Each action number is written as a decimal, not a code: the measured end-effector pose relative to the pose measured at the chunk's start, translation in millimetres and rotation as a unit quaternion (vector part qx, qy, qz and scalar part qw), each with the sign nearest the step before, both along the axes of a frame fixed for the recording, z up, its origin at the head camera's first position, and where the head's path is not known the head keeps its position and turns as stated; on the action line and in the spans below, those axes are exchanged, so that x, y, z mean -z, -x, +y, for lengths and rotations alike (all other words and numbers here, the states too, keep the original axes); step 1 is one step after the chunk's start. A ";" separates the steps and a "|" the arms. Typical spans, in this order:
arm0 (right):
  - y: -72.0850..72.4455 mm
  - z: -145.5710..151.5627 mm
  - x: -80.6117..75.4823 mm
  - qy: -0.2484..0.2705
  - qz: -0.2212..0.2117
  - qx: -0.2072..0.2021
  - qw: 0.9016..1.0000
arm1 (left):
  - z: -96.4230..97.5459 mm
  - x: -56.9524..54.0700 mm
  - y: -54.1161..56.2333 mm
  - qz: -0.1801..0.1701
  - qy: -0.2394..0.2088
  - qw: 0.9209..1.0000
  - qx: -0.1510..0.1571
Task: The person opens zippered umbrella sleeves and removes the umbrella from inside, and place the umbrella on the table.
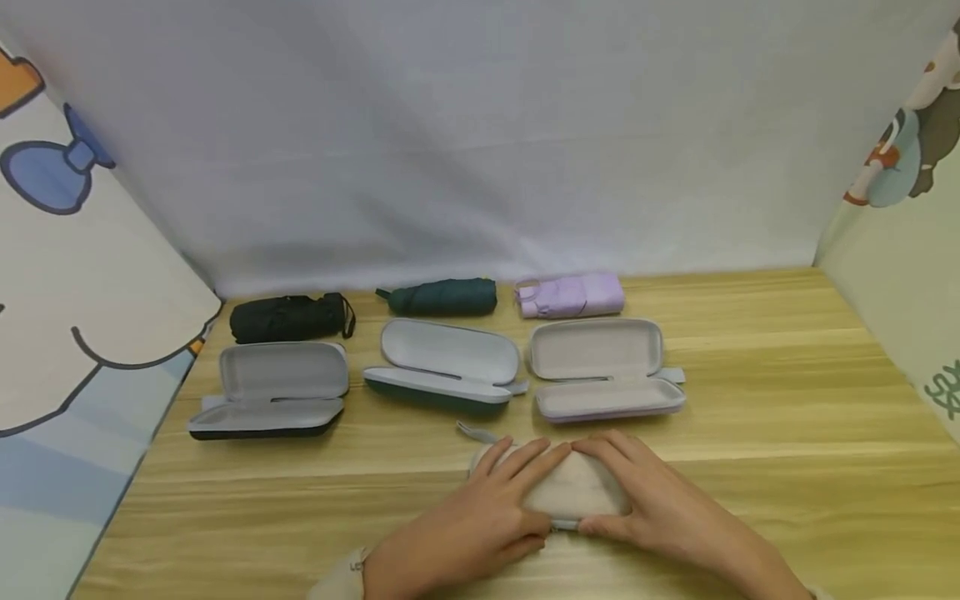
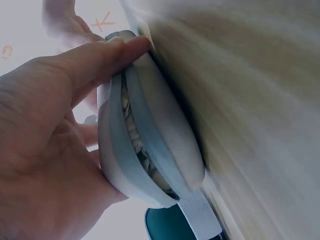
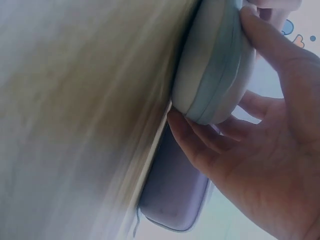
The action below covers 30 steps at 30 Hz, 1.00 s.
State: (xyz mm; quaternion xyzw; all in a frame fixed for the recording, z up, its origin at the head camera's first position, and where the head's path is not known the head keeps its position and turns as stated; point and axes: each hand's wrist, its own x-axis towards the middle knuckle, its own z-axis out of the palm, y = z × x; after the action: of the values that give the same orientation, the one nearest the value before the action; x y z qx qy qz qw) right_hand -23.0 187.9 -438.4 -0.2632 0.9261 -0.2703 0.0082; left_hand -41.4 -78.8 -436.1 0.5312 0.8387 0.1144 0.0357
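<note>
A cream zip case [image 1: 576, 487] with a pale grey-blue zip band lies on the table at the front, between both hands. My left hand [image 1: 480, 521] holds it from the left, fingers over its top and thumb at the front edge by the zip. Whether it pinches the zip pull is unclear. In the left wrist view the zip gapes along the case's left end, and crumpled pale folds [image 2: 140, 150] show inside. My right hand [image 1: 660, 504] grips the right end, thumb at the front and fingers across the back; from the right wrist view that end of the zip band [image 3: 220, 75] looks closed.
Behind stand three opened cases: black [image 1: 288, 432], dark green [image 1: 442, 398] and lilac-edged [image 1: 607, 408], with pale linings. Folded umbrellas lie beyond them: black [image 1: 285, 319], dark green [image 1: 446, 297] and lilac [image 1: 573, 296]. A white cloth [image 1: 480, 150] hangs along the table's back edge.
</note>
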 end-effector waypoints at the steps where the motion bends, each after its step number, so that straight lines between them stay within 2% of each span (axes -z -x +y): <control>1: -0.2 0.1 0.2 -0.003 0.000 0.001 1.000 | -0.4 -0.4 0.8 -0.002 0.002 1.000 0.001; 7: 0.0 0.0 -1.1 -0.012 -0.016 0.005 1.000 | -4.1 -2.2 4.9 -0.013 -0.002 1.000 0.007; 10: 0.9 0.2 -1.7 -0.010 -0.024 0.002 1.000 | -4.6 -2.7 4.6 -0.007 -0.002 1.000 0.013; 18: 8.0 5.0 -3.2 -0.011 -0.052 -0.028 0.998 | -2.6 -4.7 1.7 0.048 0.000 0.998 0.049; 26: 16.6 21.2 -7.8 0.002 -0.079 -0.087 0.993 | 0.3 -0.8 1.2 0.086 0.003 0.995 0.059; 30: 19.1 28.8 -7.9 0.019 -0.098 -0.098 0.990 | 5.9 -0.7 1.7 0.113 -0.011 0.991 0.073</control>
State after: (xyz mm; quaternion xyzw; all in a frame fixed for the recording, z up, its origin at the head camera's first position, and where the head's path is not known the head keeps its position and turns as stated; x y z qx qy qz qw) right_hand -42.1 216.7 -430.5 -0.3250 0.8853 -0.3102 0.1199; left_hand -43.1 -72.9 -435.4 0.6009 0.7951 0.0598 -0.0570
